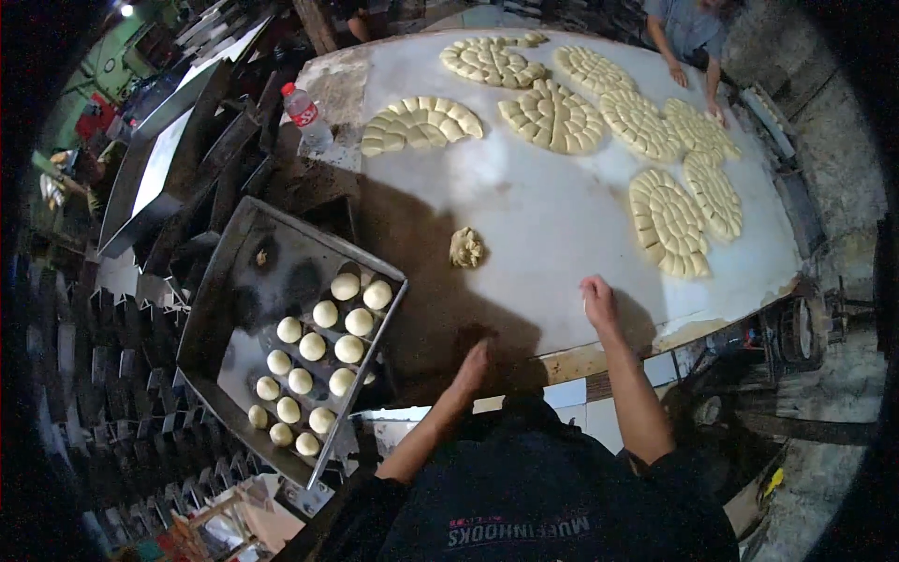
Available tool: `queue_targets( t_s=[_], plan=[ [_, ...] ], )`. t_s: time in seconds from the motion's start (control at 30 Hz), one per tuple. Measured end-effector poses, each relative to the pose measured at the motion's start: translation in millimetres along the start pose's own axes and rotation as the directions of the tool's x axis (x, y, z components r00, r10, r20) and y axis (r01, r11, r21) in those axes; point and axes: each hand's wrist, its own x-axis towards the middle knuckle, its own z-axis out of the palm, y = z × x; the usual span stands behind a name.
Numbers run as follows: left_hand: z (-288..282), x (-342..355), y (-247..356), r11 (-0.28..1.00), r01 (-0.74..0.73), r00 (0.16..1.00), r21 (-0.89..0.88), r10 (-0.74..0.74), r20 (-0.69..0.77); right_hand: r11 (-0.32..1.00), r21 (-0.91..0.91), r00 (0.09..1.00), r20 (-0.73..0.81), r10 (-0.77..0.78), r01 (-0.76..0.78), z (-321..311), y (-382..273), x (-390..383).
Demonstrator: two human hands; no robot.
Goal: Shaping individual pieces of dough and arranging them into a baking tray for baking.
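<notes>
pale worktable point(552, 211) bears segmented dough coils point(669, 225) and one rough dough lump point(466, 248). near its edge, right hand point(599, 303) looks curled, left hand point(476, 363) blurred; i cannot tell either grip.

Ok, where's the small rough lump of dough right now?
In the head view, the lump of dough lies on the table near the picture's middle, beyond the left hand and to the right of the metal tray.
</notes>
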Motion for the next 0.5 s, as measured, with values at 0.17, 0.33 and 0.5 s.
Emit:
queue_targets(
  t_s=[0.17,0.33,0.5],
  plan=[
    [15.2,-62.6,150.7,0.861,-0.421,0.907,0.285,0.405,0.116,0.965,0.263,0.958,0.282,-0.055,-0.022,67.8,-172.1,-109.8],
    [-13.6,-82.4,166.1,0.688,-0.576,0.794,0.442,0.599,0.103,0.943,0.182,0.897,0.302,-0.323,0.278,70.5,-245.3,-112.5],
    [-6.4,-95.5,160.4,0.473,-0.392,0.819,0.789,0.57,0.065,0.765,0.102,0.731,0.239,-0.639,0.635,59.4,-247.1,-94.1]
  ],
)
